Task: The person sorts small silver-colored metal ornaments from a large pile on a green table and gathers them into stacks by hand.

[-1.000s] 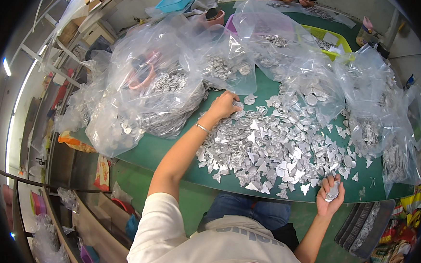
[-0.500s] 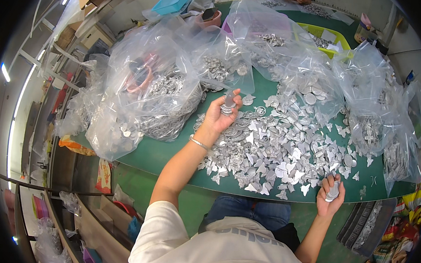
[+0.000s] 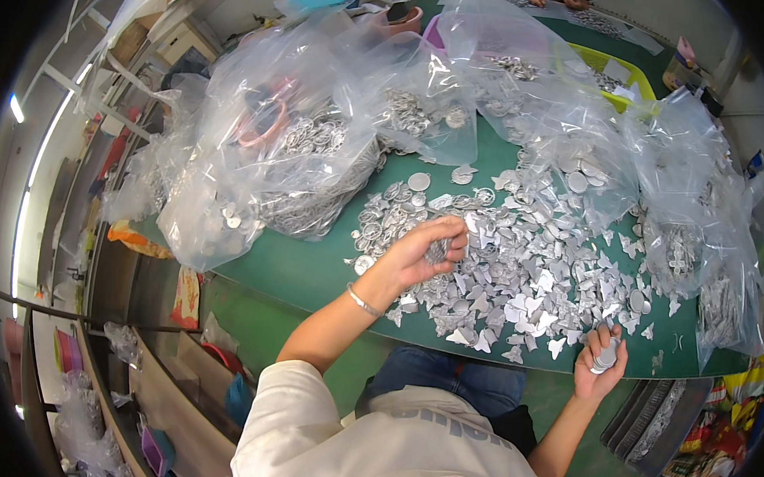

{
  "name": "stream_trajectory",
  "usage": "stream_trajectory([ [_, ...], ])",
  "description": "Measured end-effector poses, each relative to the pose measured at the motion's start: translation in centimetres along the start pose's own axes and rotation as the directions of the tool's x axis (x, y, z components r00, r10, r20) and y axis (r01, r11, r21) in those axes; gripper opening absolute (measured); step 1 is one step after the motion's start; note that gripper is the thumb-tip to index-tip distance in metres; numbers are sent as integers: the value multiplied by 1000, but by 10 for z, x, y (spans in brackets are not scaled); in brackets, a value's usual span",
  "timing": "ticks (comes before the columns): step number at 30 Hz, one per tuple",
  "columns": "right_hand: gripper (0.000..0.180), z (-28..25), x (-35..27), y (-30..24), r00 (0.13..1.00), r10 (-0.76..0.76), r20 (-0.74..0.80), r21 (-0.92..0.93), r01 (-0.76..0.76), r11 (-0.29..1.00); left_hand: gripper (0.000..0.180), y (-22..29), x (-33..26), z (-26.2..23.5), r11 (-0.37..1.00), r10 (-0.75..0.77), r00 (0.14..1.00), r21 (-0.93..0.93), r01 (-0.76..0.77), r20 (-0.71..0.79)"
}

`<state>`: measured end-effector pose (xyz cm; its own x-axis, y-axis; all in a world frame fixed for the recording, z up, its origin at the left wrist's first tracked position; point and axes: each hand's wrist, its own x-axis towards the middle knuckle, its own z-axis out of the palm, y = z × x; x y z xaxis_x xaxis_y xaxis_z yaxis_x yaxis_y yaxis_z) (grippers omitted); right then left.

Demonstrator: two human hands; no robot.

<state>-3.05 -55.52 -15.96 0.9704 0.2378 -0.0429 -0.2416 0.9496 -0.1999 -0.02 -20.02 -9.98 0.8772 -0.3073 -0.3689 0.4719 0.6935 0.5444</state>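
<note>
The left hand [image 3: 420, 254] curls around a few silver pieces above the heap of metal parts [image 3: 520, 273] on the green table [image 3: 310, 273], while the right hand [image 3: 600, 365] grips a stack of discs [image 3: 605, 355].

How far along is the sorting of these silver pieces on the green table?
Done: clear bags at the table's far side already hold silver pieces. In hand: the left hand pinches a few pieces above the pile, and the right hand grips a small stack of round discs. Left: a broad loose pile of silver pieces covers the green table.
</note>
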Motion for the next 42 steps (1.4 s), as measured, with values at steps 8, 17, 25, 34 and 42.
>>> stream_trajectory([
  [8, 18, -3, 2, -1, 1000, 9, -21, 4, -9, 1000, 31, 11, -58, -67, 881, 469, 734, 323, -347, -490],
  [17, 17, -4, 2, -2, 1000, 27, -4, 12, -27, 1000, 22, 21, -71, -77, 6, 856, 479, 933, 361, -191],
  [25, 19, -4, 1, -3, 1000, 26, -1, 23, -26, 999, 21, -5, -76, -57, -255, 774, 632, 892, 375, -45],
  [34, 21, -8, 2, -5, 999, 41, 19, 15, -42, 999, 23, -34, -83, -46, -107, 855, 518, 977, 186, -5],
  [42, 18, -11, 1, -4, 999, 34, 20, 20, -35, 999, 13, -15, -106, -82, 199, 912, 364, 980, 10, -189],
])
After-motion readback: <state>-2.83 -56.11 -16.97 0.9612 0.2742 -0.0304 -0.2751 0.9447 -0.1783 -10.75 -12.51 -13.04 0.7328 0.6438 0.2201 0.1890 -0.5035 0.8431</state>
